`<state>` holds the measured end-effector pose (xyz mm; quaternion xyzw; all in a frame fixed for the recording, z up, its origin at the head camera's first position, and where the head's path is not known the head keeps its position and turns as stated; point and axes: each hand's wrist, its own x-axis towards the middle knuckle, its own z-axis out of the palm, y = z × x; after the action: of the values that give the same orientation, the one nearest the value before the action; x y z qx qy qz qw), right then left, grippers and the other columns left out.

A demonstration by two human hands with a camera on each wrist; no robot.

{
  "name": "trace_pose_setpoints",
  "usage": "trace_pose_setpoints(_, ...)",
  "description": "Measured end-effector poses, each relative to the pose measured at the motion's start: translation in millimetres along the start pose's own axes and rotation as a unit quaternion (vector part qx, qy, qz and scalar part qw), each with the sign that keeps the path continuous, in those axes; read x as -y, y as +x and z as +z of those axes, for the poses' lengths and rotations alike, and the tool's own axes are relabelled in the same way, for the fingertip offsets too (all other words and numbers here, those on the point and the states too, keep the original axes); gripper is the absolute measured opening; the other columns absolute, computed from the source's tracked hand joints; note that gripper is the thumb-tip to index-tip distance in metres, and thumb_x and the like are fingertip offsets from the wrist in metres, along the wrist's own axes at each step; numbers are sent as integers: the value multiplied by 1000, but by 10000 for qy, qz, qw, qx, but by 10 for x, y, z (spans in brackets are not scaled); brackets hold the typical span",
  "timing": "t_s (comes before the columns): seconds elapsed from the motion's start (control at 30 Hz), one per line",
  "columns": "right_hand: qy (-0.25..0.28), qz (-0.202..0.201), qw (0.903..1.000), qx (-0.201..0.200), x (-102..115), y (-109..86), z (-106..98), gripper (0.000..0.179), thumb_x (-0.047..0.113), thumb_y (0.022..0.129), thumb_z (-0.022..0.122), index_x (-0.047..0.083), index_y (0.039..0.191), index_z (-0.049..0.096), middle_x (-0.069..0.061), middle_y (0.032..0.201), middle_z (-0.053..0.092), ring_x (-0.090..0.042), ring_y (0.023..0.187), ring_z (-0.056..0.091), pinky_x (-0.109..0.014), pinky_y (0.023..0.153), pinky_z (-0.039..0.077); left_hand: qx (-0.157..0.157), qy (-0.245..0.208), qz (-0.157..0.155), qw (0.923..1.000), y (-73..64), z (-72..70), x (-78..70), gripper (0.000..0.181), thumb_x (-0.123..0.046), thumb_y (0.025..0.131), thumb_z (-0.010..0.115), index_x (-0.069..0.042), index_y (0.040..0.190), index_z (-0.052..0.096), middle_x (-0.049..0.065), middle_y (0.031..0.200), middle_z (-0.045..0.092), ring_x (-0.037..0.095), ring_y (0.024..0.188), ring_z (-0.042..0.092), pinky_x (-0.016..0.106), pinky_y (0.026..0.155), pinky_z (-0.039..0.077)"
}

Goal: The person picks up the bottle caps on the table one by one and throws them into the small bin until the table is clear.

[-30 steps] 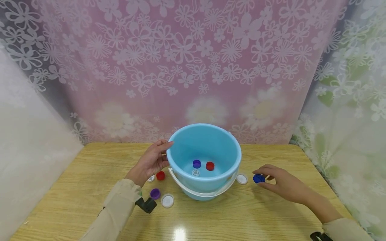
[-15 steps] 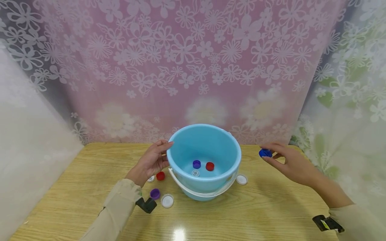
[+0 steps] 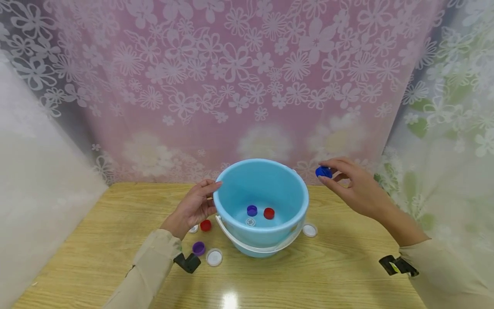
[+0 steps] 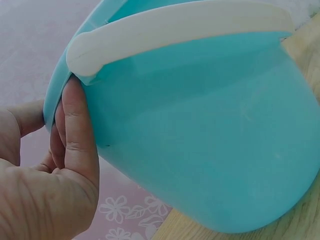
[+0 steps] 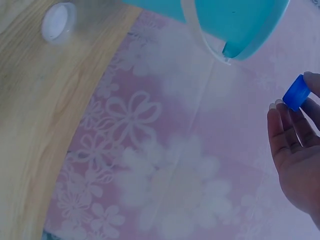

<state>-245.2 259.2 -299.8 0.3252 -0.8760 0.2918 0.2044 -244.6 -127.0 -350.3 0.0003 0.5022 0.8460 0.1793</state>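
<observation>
A light blue bucket (image 3: 262, 237) with a white handle (image 3: 266, 249) stands on the table. My left hand (image 3: 196, 206) grips its rim at the left side; in the left wrist view the thumb and fingers lie on opposite sides of the rim (image 4: 56, 92). Between thumb and fingers, my right hand (image 3: 355, 189) pinches a blue bottle cap (image 3: 323, 172). That hand is in the air to the right of the bucket, apart from it and at about rim height. On the bucket's floor lie a purple cap (image 3: 252, 210), a red cap (image 3: 269, 213) and a white cap (image 3: 250, 222).
Left of the bucket on the wooden table (image 3: 96, 249) lie a red cap (image 3: 206, 225), a purple cap (image 3: 198, 248), a clear-rimmed white lid (image 3: 214, 257) and a partly hidden white one (image 3: 193, 229). Another white lid (image 3: 310, 230) lies to its right. A flowered curtain (image 3: 247, 86) hangs behind.
My right hand has lifted the blue cap up from near the tabletop, first rightward, then back left toward the bucket. My left hand and the bucket have stayed put.
</observation>
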Motion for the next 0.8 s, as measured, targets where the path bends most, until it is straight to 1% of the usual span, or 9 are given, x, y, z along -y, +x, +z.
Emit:
trace_pose_setpoints(0.2,175,-248,9995,-26,74,183,131,39,10,89,69,6,126,59,-4,118,57,-11,90,57,-17,74,52,-43,-5,-2,10000,-6,-34,25,21,-20,97,58,-8,103,42,12,93,55,18,63,66,25,57,56)
trace_pose_setpoints(0.3,184,-213,9995,117,111,246,200,39,13,89,69,7,127,59,-3,118,56,-13,91,58,-24,74,54,-55,4,0,10000,-6,-42,29,20,-20,98,58,-8,103,43,11,92,55,18,64,66,26,57,56)
trace_pose_setpoints(0.4,215,-79,9993,311,156,304,255,39,16,90,68,9,127,59,-3,120,55,-15,92,60,-31,74,56,-51,-21,-13,10000,-3,-31,23,19,-19,98,57,-7,103,43,11,92,55,17,63,66,26,57,56)
trace_pose_setpoints(0.63,301,37,9970,715,255,428,364,38,23,92,67,11,126,59,-2,120,54,-17,94,58,-33,75,56,-62,0,-14,10000,5,-9,10,19,-19,97,58,-7,103,44,11,92,56,18,64,67,26,58,57)
trace_pose_setpoints(0.8,419,-106,9947,929,273,493,466,40,22,91,68,9,127,58,-4,118,56,-18,95,57,-36,76,56,-13,14,14,10000,5,-1,-3,21,-21,97,59,-8,104,44,10,91,57,18,65,67,27,59,57)
